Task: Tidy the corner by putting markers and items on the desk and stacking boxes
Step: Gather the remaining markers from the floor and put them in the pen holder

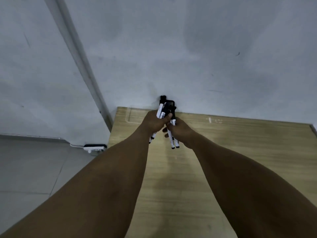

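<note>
Head view: both hands (169, 125) grip markers (172, 134) above desk (240, 143)

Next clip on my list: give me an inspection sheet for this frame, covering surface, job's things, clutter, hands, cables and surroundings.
Surface: wooden desk, pushed against the wall; bare wood shows around the hands.
Job's things: bundle of black-and-white markers held above the desk's far edge; a few more markers hang below the hands. No boxes seen.
Clutter: nothing seen on the desk.
Hands: left hand grips the bundle; right hand grips the lower markers; both touch each other.
Cables: white power strip with its white cord on the floor, left of the desk.
Surroundings: grey wall, room corner at left, grey tiled floor.
</note>
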